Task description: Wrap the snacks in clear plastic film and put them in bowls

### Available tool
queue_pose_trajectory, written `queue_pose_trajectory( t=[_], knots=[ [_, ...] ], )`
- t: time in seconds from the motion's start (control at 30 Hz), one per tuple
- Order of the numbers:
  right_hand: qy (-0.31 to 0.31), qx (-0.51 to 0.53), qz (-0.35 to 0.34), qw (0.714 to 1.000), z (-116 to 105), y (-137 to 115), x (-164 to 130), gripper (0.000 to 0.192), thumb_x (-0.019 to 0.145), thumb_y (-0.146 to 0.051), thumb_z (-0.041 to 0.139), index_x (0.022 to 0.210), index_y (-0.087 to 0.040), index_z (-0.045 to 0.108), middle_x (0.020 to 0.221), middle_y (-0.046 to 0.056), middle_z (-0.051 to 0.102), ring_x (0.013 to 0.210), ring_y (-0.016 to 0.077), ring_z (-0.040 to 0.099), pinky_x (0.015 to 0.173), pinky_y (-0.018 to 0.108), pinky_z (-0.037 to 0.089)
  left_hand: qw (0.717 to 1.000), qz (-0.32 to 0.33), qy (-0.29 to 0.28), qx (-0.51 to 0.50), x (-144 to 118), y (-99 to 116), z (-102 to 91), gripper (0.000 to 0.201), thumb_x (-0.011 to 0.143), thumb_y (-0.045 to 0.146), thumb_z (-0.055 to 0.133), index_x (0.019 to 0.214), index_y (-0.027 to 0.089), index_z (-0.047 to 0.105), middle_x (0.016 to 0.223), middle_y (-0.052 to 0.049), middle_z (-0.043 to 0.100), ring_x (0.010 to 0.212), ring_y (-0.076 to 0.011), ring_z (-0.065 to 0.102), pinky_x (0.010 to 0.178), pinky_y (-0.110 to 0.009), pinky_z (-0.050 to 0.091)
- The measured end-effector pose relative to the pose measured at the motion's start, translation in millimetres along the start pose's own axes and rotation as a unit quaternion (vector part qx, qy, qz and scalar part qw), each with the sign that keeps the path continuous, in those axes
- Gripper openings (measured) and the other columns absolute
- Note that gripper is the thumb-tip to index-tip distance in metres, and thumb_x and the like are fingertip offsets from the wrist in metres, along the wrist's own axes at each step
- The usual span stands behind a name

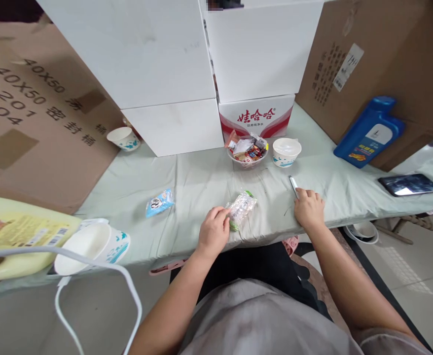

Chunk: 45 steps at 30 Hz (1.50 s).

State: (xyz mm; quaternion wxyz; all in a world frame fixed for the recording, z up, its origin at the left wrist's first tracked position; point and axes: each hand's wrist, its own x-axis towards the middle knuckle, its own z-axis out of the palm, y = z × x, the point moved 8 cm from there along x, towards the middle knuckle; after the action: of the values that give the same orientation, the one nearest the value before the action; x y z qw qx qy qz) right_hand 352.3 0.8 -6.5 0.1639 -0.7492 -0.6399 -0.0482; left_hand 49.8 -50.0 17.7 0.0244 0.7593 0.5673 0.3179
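On the pale green cloth near the front edge lies a clear, crinkled plastic packet (243, 206) with green ends. My left hand (214, 229) is closed on its left side, fingertips pressed on the plastic. Farther right, my right hand (308, 209) rests low over the cloth, fingers wrapped round a slim silver tool (293, 183) that resembles a utility knife. Only the tool's far end shows; the rest is under the fingers. A small blue packet (159, 202) lies to the left, apart from both hands.
Behind the hands stand a clear bowl (248, 161) of wrapped snacks and a paper cup (286, 152). White boxes (172, 127) rise behind. A blue bottle (371, 132) and phone (409, 184) are right. A yellow jug (24, 234), another cup (90, 246) and a white cable (133, 286) are left.
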Motion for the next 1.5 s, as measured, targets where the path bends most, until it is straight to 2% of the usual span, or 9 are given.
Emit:
queue_pose_trajectory(
  t=[0.17, 0.3, 0.47, 0.57, 0.77, 0.87, 1.1, 1.33, 1.5],
  knots=[
    [0.026, 0.12, -0.117, 0.986, -2.0, -28.0, -7.5, 0.036, 0.087, -0.008, 0.04, 0.116, -0.01, 0.061, 0.101, 0.016, 0.066, 0.096, 0.0278, 0.059, 0.089, 0.043, 0.047, 0.998, -0.006, 0.02, -0.054, 2.3, -14.8, 9.2, 0.029, 0.092, 0.017, 0.045, 0.115, 0.019, 0.063, 0.121, -0.01, 0.061, 0.112, -0.0214, 0.061, 0.096, -0.036, 0.054],
    [0.049, 0.258, -0.231, 0.937, -19.9, -74.1, -29.4, 0.037, 0.089, -0.007, 0.038, 0.119, -0.017, 0.057, 0.106, 0.013, 0.062, 0.101, 0.0238, 0.059, 0.089, 0.038, 0.051, 0.997, 0.004, 0.008, -0.081, -2.7, -15.3, 20.1, 0.032, 0.094, 0.032, 0.051, 0.122, 0.019, 0.059, 0.133, -0.013, 0.055, 0.122, -0.0248, 0.056, 0.101, -0.04, 0.051],
    [0.02, 0.246, -0.332, 0.91, -27.7, -114.2, -48.0, 0.047, 0.085, -0.002, 0.038, 0.123, -0.022, 0.056, 0.111, 0.011, 0.06, 0.103, 0.0236, 0.058, 0.087, 0.039, 0.053, 0.997, 0.008, 0.008, -0.076, -6.0, -14.4, 22.9, 0.032, 0.094, 0.03, 0.052, 0.123, 0.02, 0.058, 0.134, -0.013, 0.053, 0.123, -0.0258, 0.055, 0.101, -0.042, 0.051],
    [0.025, 0.219, -0.313, 0.924, -24.1, -99.2, -40.4, 0.047, 0.083, -0.002, 0.039, 0.12, -0.022, 0.059, 0.108, 0.011, 0.061, 0.101, 0.0249, 0.058, 0.086, 0.041, 0.052, 0.997, 0.009, 0.006, -0.079, -6.3, -14.5, 22.9, 0.032, 0.094, 0.032, 0.052, 0.124, 0.021, 0.058, 0.134, -0.013, 0.053, 0.122, -0.0254, 0.056, 0.101, -0.042, 0.051],
    [0.104, 0.157, -0.203, 0.961, -14.5, -25.8, -12.0, 0.036, 0.082, -0.006, 0.041, 0.107, -0.017, 0.065, 0.098, 0.012, 0.065, 0.092, 0.0265, 0.057, 0.083, 0.042, 0.05, 0.997, 0.012, 0.018, -0.076, -5.0, -14.8, 22.9, 0.032, 0.094, 0.034, 0.051, 0.123, 0.021, 0.057, 0.13, -0.012, 0.055, 0.12, -0.0251, 0.056, 0.102, -0.042, 0.049],
    [0.129, 0.116, -0.147, 0.974, -5.5, -7.5, -6.6, 0.031, 0.086, -0.011, 0.042, 0.104, -0.017, 0.067, 0.098, 0.013, 0.066, 0.093, 0.0273, 0.056, 0.084, 0.043, 0.048, 0.996, 0.011, 0.021, -0.086, -3.8, -16.1, 23.8, 0.032, 0.092, 0.035, 0.055, 0.12, 0.02, 0.058, 0.128, -0.012, 0.055, 0.12, -0.0253, 0.056, 0.102, -0.042, 0.049],
    [0.148, 0.086, -0.134, 0.976, -0.9, -12.0, -9.9, 0.029, 0.091, -0.028, 0.05, 0.112, -0.017, 0.066, 0.117, 0.015, 0.064, 0.109, 0.0304, 0.053, 0.093, 0.047, 0.044, 0.977, -0.042, 0.113, -0.174, -6.3, -32.4, 9.8, 0.008, 0.087, 0.026, 0.059, 0.09, 0.019, 0.061, 0.107, -0.009, 0.063, 0.102, -0.0204, 0.062, 0.089, -0.037, 0.053],
    [0.157, 0.079, -0.121, 0.977, -1.2, -7.9, -10.1, 0.029, 0.09, -0.031, 0.053, 0.108, -0.015, 0.066, 0.116, 0.015, 0.064, 0.111, 0.0315, 0.052, 0.094, 0.047, 0.044, 0.912, -0.194, 0.19, -0.308, -18.3, -71.9, 8.8, 0.008, 0.08, 0.024, 0.058, 0.084, 0.02, 0.053, 0.084, -0.002, 0.062, 0.079, -0.0148, 0.062, 0.073, -0.026, 0.052],
    [0.176, 0.126, -0.12, 0.969, -9.2, -7.3, -12.0, 0.029, 0.09, -0.035, 0.053, 0.109, -0.016, 0.064, 0.117, 0.016, 0.063, 0.112, 0.0316, 0.053, 0.095, 0.051, 0.043, 0.904, -0.193, 0.218, -0.314, -23.1, -75.6, 9.3, 0.047, 0.074, 0.013, 0.055, 0.12, 0.021, 0.047, 0.124, -0.011, 0.057, 0.106, -0.0178, 0.062, 0.086, -0.029, 0.05]
  ],
)
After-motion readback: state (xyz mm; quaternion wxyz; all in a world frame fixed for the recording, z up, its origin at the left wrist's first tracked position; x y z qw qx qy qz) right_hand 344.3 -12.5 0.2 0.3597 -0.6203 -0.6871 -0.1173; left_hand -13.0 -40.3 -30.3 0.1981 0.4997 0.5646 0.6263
